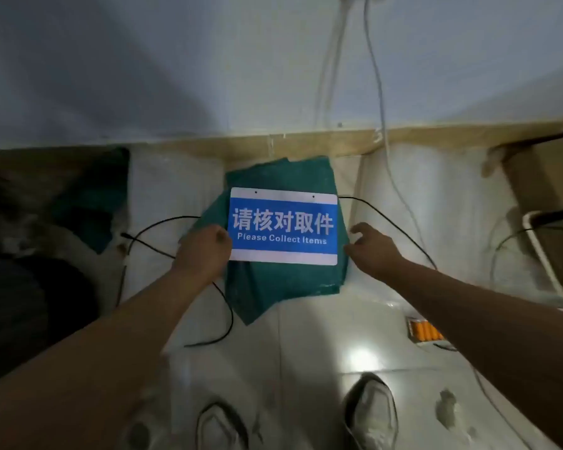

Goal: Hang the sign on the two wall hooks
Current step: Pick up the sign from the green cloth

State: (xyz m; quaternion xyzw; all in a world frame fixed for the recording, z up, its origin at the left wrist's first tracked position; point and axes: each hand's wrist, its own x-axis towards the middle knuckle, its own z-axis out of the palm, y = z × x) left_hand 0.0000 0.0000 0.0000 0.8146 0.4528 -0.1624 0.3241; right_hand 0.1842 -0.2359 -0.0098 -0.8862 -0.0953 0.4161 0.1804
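The sign (283, 226) lies flat on a green cloth (273, 287) on the floor; the left hand (205, 251) pinches its left edge; the right hand (366, 243) hovers spread, just beside; best grip both edges, keeping it level.

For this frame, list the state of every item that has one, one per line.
sign: not hung, face up, over the green cloth, gripped at its left edge
left hand: closed on the sign's left edge
right hand: open, beside the right edge, not touching
green cloth: spread on the floor, rumpled
black cable: loose on the floor
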